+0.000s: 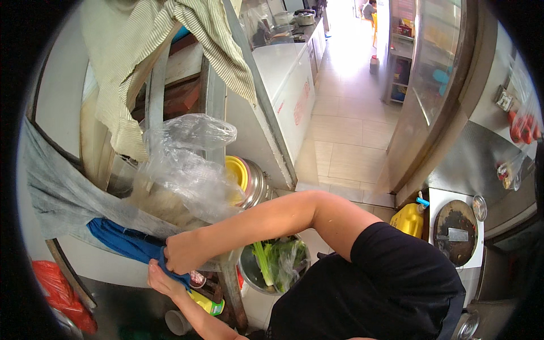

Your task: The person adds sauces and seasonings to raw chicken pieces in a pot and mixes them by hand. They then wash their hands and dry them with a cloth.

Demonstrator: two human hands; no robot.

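Observation:
A blue cloth (122, 241) lies bunched along the lower edge of a grey cloth (68, 181) at the left. My right hand (180, 252) reaches across from the right, its fingers closed on the right end of the blue cloth. Just below it, my left hand (161, 277) is closed on the same cloth, thumb side up. The two hands are close together. Part of the cloth hangs down past my left hand. My fingertips are partly hidden in its folds.
Beyond my right forearm are a clear plastic bag (192, 164) and stacked basins (238, 175). A metal bowl (246, 269) holds green vegetables (263, 263). A striped cloth (209, 39) hangs above. At right, a cleaver (456, 235) lies on a round chopping board (453, 215) near a yellow jug (409, 220).

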